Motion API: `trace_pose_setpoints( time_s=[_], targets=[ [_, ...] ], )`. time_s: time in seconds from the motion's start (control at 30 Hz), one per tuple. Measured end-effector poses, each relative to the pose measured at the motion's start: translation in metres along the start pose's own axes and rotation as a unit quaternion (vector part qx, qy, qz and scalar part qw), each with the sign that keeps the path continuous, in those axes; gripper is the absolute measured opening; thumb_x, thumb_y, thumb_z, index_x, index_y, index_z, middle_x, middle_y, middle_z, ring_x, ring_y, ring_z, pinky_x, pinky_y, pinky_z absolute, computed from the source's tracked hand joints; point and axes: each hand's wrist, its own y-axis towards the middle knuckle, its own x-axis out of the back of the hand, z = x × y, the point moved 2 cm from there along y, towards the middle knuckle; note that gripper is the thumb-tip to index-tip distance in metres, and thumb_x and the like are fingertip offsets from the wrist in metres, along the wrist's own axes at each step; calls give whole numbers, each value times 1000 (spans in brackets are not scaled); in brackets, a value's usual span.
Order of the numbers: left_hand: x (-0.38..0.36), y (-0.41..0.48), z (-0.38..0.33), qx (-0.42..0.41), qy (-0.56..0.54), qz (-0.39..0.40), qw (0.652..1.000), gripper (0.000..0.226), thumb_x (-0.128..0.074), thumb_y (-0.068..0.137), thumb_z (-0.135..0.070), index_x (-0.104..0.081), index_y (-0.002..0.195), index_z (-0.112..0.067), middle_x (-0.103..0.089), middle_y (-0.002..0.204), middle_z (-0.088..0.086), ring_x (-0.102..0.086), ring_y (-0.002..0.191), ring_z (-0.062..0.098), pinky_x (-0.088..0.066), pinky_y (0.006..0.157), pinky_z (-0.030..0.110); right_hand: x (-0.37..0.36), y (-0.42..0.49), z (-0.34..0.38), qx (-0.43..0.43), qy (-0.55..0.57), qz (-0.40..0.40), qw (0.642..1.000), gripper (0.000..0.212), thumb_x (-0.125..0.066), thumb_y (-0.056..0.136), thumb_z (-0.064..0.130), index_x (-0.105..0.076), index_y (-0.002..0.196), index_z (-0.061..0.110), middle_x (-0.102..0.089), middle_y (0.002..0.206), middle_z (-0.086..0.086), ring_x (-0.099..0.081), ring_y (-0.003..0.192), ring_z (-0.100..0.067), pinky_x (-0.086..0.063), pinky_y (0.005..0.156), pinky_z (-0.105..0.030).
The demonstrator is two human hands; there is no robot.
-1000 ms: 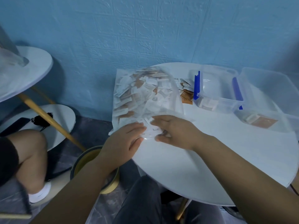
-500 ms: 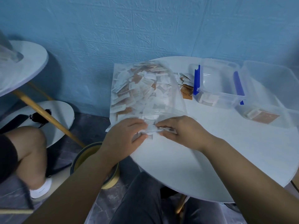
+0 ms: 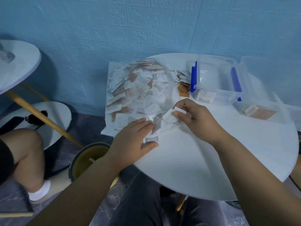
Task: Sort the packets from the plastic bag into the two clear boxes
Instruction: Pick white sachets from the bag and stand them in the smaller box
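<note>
White table [image 3: 195, 160] bears a bag [image 3: 135, 92], mostly full, at left; left box [image 3: 225, 95] and right box [image 3: 268, 79] hold few packets [image 3: 205, 97]. Right hand [image 3: 200, 121] pinches white packets [image 3: 170, 119]; left hand [image 3: 133, 141], fingers straight, presses another. Sorting seems barely begun.

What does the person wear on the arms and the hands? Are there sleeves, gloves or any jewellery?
Nothing is worn that shows. The left forearm and the right forearm are bare up to the picture's edge, with no sleeve in sight. The left hand and the right hand have no gloves, and no ring, watch or bracelet is visible.
</note>
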Motion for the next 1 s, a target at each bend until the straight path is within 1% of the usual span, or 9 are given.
trace_pose_setpoints(
  time_s=[0.17, 0.3, 0.37, 0.53, 0.67, 0.77, 0.87, 0.93, 1.0],
  targets=[
    [3, -1, -1, -18, -19, -72, 997, 44, -44, 89, -38, -68, 108, -7, -69, 107, 8, -66, 100, 22, -49, 88, 36, 8, -5, -1, -4, 53, -25, 998, 17, -63, 87, 20, -57, 81, 34, -61, 77, 20, -54, 67, -1, -40, 64, -8],
    [9, 2, -3, -14, -14, -116, 993, 58, -25, 99, -43, -68, 106, -5, -72, 99, 9, -69, 87, 23, -50, 82, 32, 8, -12, -7, -32, 91, -45, 994, 12, -61, 88, 19, -59, 83, 30, -61, 74, 30, -55, 65, -11, -45, 60, -12],
    [8, 5, -5, -15, -9, -126, 992, 56, -25, 100, -42, -68, 107, -7, -72, 95, 7, -70, 82, 21, -52, 75, 29, 6, -16, -9, -38, 99, -53, 993, 13, -61, 88, 18, -60, 82, 30, -63, 74, 26, -54, 65, -7, -43, 60, -10],
    [0, 15, -9, -54, 1, -149, 987, 31, -48, 87, -23, -72, 95, -6, -73, 86, 7, -70, 74, 22, -58, 64, 33, 1, -21, -12, -61, 103, -50, 992, 14, -62, 88, 17, -60, 82, 30, -64, 82, 18, -55, 69, 2, -42, 64, -7],
    [3, 18, -8, -56, -12, -188, 980, 41, -41, 97, -32, -72, 91, -6, -72, 79, 5, -68, 67, 18, -53, 63, 24, 2, -20, -12, -76, 118, -54, 989, 13, -62, 88, 17, -62, 83, 29, -65, 83, 15, -56, 68, 2, -43, 64, -8],
    [14, 20, -10, -1, -55, -230, 972, 46, -39, 96, -37, -71, 92, -3, -72, 79, 5, -66, 66, 13, -47, 69, 13, 8, -18, -7, -78, 136, -60, 986, 11, -61, 88, 17, -64, 84, 27, -65, 80, 15, -57, 67, 4, -45, 66, -11],
    [25, 21, -17, 106, -152, -258, 948, 32, -50, 93, -30, -69, 88, -5, -64, 69, -4, -52, 60, -5, -37, 66, -3, 10, -18, 4, -74, 203, -58, 975, 9, -58, 89, 18, -66, 86, 22, -67, 79, 13, -58, 69, 1, -46, 67, -14],
    [24, 22, -23, 190, -231, -237, 924, 24, -51, 92, -29, -66, 87, -12, -58, 68, -12, -54, 62, 1, -41, 63, 4, 4, -16, 12, -57, 221, -53, 972, 10, -57, 90, 17, -67, 91, 18, -70, 90, 7, -59, 74, 0, -45, 70, -13],
    [21, 23, -30, 248, -311, -206, 894, 20, -48, 93, -34, -62, 85, -22, -63, 75, -8, -61, 73, 10, -49, 68, 18, -7, -13, 17, -47, 233, -51, 970, 10, -56, 90, 14, -66, 91, 16, -69, 91, 4, -58, 74, 2, -44, 70, -11]
  ],
)
